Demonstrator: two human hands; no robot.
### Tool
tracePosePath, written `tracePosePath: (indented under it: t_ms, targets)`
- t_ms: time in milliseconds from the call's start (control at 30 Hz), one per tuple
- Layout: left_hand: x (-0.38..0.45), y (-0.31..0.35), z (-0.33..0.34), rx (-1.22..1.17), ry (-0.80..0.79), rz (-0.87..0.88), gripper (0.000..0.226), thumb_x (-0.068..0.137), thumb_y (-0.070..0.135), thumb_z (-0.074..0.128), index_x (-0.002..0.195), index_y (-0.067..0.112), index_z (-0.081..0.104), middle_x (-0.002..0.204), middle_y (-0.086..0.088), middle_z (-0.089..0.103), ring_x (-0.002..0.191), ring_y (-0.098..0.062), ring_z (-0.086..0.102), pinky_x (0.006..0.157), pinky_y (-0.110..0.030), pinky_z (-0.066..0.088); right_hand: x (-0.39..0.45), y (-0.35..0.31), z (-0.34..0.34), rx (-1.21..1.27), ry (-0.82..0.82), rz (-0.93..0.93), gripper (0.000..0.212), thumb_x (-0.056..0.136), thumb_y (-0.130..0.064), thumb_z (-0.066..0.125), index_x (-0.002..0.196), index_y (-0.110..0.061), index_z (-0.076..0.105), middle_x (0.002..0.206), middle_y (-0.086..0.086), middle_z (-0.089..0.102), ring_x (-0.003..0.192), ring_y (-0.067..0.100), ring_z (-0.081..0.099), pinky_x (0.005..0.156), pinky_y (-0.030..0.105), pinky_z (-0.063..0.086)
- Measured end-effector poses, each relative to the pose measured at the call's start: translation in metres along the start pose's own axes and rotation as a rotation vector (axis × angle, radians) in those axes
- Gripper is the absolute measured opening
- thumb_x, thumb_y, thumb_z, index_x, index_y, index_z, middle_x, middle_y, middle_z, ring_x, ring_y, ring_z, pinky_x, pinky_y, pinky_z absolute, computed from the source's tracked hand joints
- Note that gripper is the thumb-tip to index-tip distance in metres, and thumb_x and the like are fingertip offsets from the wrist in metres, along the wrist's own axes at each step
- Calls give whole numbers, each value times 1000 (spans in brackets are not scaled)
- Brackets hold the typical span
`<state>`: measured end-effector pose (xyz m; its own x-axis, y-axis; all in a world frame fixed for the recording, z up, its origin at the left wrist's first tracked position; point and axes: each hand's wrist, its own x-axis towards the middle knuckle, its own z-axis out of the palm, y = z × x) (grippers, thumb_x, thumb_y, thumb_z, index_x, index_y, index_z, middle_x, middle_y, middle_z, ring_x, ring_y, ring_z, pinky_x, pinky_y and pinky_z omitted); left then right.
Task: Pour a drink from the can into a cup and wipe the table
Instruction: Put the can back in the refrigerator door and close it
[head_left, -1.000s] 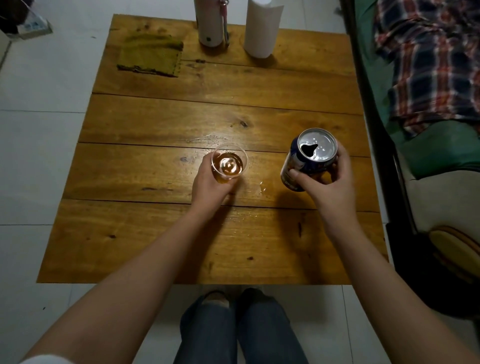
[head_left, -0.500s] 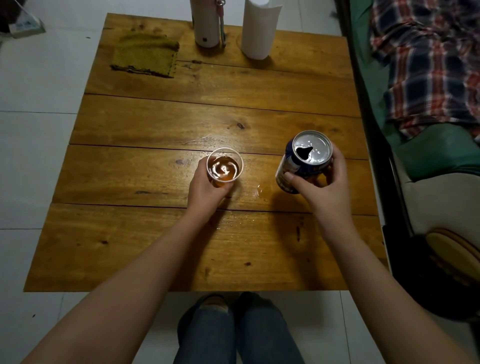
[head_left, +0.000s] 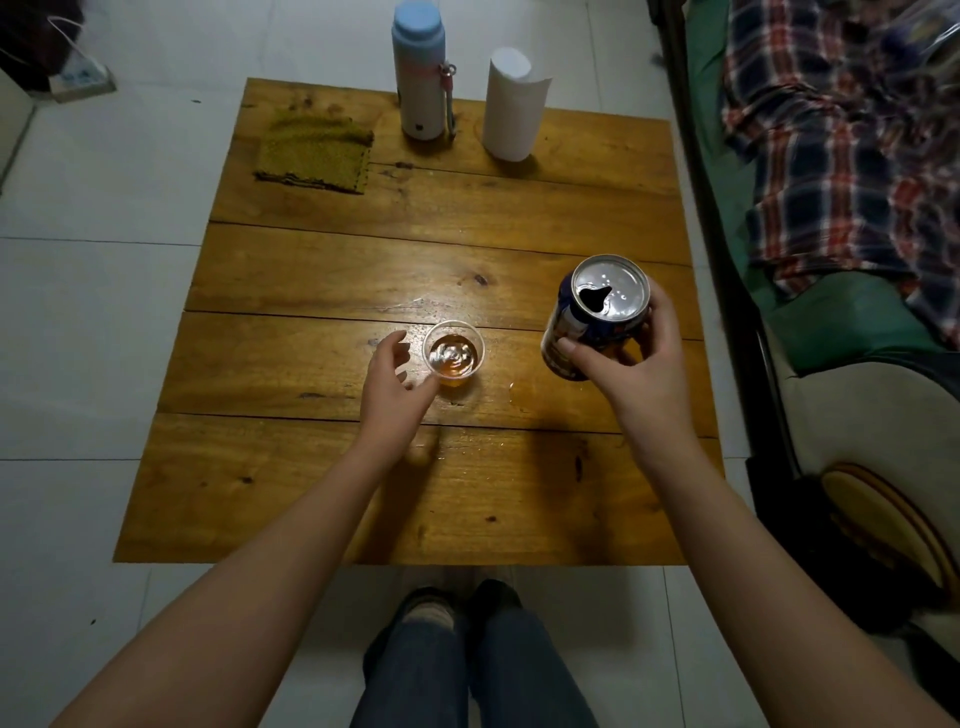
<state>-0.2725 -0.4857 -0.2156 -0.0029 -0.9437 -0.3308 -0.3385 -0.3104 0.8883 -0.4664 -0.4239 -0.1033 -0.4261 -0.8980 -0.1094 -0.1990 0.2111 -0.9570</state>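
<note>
A small clear plastic cup (head_left: 453, 354) with amber drink stands upright in the middle of the wooden table (head_left: 322, 493). My left hand (head_left: 392, 384) hovers just left of the cup, fingers apart, holding nothing. My right hand (head_left: 631, 369) grips a dark blue drink can (head_left: 592, 317), roughly upright with its open silver top facing up, to the right of the cup. A small wet spill (head_left: 519, 397) glistens on the wood between cup and can. An olive-green cloth (head_left: 314, 150) lies flat at the table's far left.
A white flask with a blue lid (head_left: 422, 73) and a white paper roll (head_left: 511, 106) stand at the table's far edge. A bed with a plaid cloth (head_left: 841, 156) runs along the right side. My knees (head_left: 467, 670) are below the near edge. White tile floor surrounds the table.
My left hand has let go of the cup and opened beside it. The can stays in my right hand, about level. The camera has tilted up, showing more of the far edge.
</note>
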Motion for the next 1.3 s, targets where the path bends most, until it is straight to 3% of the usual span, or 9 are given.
tracePosePath:
  t_ms: [100, 200, 333, 467, 567, 733, 867, 1033, 1300]
  targets:
    - [-16, 31, -14, -73, 76, -46, 50, 82, 2, 61, 128, 13, 44, 124, -3, 50, 115, -15, 48, 96, -26, 39, -4, -32, -4, 1, -26, -15, 74, 70, -11, 77, 128, -34, 37, 135, -8, 42, 109, -8, 43, 84, 1, 41]
    - [-33, 63, -29, -142, 79, -89, 39, 84, 1, 57, 122, 10, 49, 112, -2, 54, 107, -16, 53, 93, -27, 45, -11, -65, -7, 7, -65, -32, 74, 69, -10, 78, 127, -32, 38, 135, -6, 44, 111, -3, 45, 84, 2, 42]
    - [-65, 108, -46, -350, -135, -204, 19, 90, 6, 52, 109, 7, 56, 105, -12, 66, 101, -24, 64, 90, -30, 50, -25, -105, -8, -17, -131, -54, 75, 68, -13, 78, 128, -29, 38, 133, -7, 44, 115, 1, 43, 84, 1, 41]
    - [-98, 144, -62, -454, -311, -223, 23, 91, 4, 45, 110, 5, 60, 105, -16, 68, 96, -25, 67, 90, -34, 52, -39, -134, -2, -48, -206, -75, 76, 66, -17, 80, 129, -27, 39, 128, -9, 49, 116, 4, 45, 92, 15, 44]
    - [-111, 160, -80, -492, -362, -219, 28, 91, 3, 43, 114, 4, 59, 107, -16, 69, 96, -25, 68, 91, -37, 53, -49, -151, 6, -54, -270, -105, 74, 66, -13, 79, 126, -29, 39, 118, -19, 49, 110, -2, 47, 89, 9, 43]
    - [-127, 171, -113, -466, -369, -165, 33, 91, 1, 42, 120, 6, 56, 112, -13, 67, 102, -26, 66, 83, -34, 55, -59, -171, 20, -52, -348, -151, 76, 68, -13, 78, 131, -26, 37, 121, -14, 49, 115, 3, 45, 92, 14, 43]
    - [-141, 168, -132, -501, -320, -149, 31, 90, 1, 43, 114, 12, 59, 109, -11, 68, 102, -26, 66, 83, -36, 54, -65, -182, 33, -49, -442, -195, 72, 69, -10, 76, 125, -32, 37, 117, -18, 50, 110, -1, 47, 86, 9, 44]
    - [-166, 154, -149, -552, -186, -159, 35, 89, -1, 43, 121, 6, 55, 111, -12, 68, 102, -25, 66, 86, -36, 53, -74, -186, 50, -67, -615, -254, 71, 69, -10, 76, 126, -28, 38, 122, -11, 51, 113, 2, 47, 90, 13, 41]
    - [-239, 122, -158, -783, 184, -206, 38, 89, -5, 36, 123, -1, 53, 107, -15, 67, 97, -28, 66, 83, -37, 54, -109, -188, 78, -87, -964, -333, 67, 72, -9, 73, 126, -28, 38, 117, -15, 52, 107, -9, 48, 81, 3, 42]
